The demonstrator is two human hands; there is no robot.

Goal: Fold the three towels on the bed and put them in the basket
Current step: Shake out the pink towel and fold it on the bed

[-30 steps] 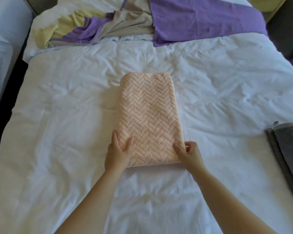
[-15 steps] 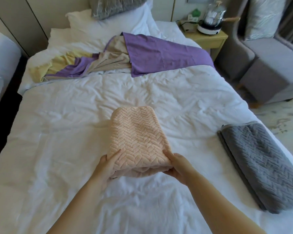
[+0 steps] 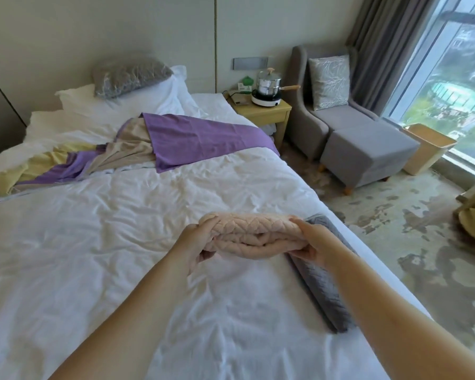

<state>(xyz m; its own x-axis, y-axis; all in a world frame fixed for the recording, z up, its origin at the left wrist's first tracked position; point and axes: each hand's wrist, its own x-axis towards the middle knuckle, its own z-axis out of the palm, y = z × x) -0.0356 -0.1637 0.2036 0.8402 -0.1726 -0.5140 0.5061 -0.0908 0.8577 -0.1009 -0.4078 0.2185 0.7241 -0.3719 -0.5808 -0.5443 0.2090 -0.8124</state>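
Head view: pink towel (image 3: 254, 234), earlier flat on bed (image 3: 107, 242), is lifted beside grey towel (image 3: 317, 281), ends gripped in fingers (image 3: 207, 224) of left hand (image 3: 196, 244) and right hand (image 3: 311, 239); basket (image 3: 422, 157) placement judged next.

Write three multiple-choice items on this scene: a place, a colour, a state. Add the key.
1. Where is the grey towel? A on the chair; B on the bed; C on the floor.
2. What colour is the held towel? A pink; B purple; C white.
3. How is that towel? A spread flat; B folded, gripped by left hand and right hand; C hung up.
1 B: it lies on the white cover. 2 A: its weave is pale pink. 3 B: stacked layers show between the hands.
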